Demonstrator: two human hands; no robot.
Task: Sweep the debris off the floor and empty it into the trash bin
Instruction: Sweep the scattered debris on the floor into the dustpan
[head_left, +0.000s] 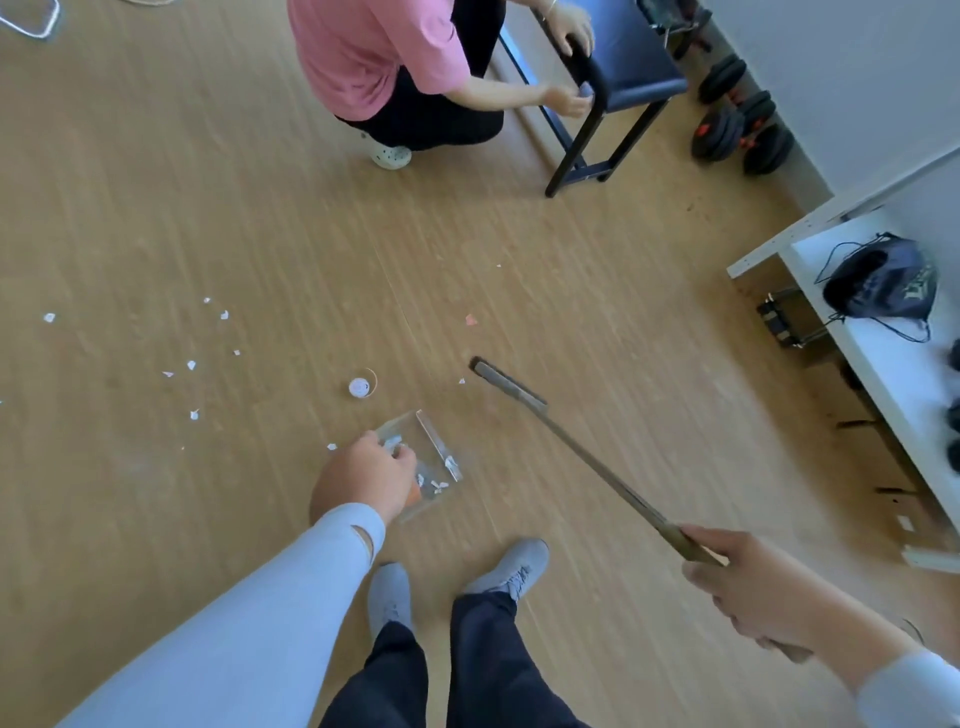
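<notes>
My left hand grips the handle of a clear dustpan held low over the wooden floor; several white paper scraps lie inside it. My right hand grips the long handle of a broom, whose dark head rests on the floor beyond the dustpan. White paper bits are scattered on the floor to the left. A pink scrap lies further out, and a small round white lid sits near the dustpan. No trash bin is in view.
A person in a pink shirt crouches at the top beside a black bench. Dumbbells lie along the wall. A white shelf with a dark bag stands at the right. My feet are below.
</notes>
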